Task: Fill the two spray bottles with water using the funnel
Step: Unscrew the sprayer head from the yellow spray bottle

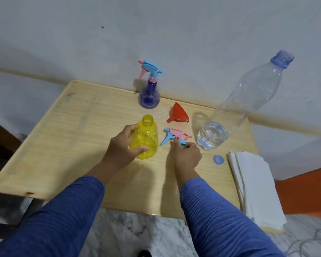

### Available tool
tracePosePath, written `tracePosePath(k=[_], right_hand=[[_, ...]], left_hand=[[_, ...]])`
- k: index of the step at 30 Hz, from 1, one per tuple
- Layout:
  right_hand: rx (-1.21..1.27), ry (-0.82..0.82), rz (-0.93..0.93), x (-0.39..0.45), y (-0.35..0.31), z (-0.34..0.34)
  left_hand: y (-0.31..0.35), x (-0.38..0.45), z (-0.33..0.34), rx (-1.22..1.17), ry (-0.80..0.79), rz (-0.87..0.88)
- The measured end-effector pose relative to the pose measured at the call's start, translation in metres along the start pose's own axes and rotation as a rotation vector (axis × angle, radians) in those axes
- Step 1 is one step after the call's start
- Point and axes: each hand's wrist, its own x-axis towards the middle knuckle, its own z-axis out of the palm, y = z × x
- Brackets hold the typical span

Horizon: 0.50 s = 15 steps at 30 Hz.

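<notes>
A yellow spray bottle (146,138) stands upright on the wooden table (72,138) with its neck uncovered. My left hand (122,147) grips its body. Its pink and blue spray head (174,136) lies on the table just right of it, and my right hand (186,154) holds that head at its collar. A red funnel (179,114) lies on its side behind the spray head. A purple spray bottle (149,98) with its spray head on stands at the table's far edge. A large clear water bottle (235,108), uncapped and holding a little water, stands at the right.
The water bottle's blue cap (218,159) lies on the table right of my right hand. A stack of white paper towels (256,184) rests on the table's right front corner. A grey wall runs behind the table, and marble floor shows below it.
</notes>
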Motion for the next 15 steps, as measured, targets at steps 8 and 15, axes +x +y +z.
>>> tracePosePath(k=[8, 15], right_hand=[[-0.154, -0.048, -0.021, 0.004, 0.002, -0.004], [-0.046, 0.074, -0.341, 0.02, -0.04, 0.002]], left_hand=[[0.004, -0.002, -0.002, 0.05, -0.012, 0.026], [0.001, 0.0, 0.0, 0.057, -0.02, -0.012]])
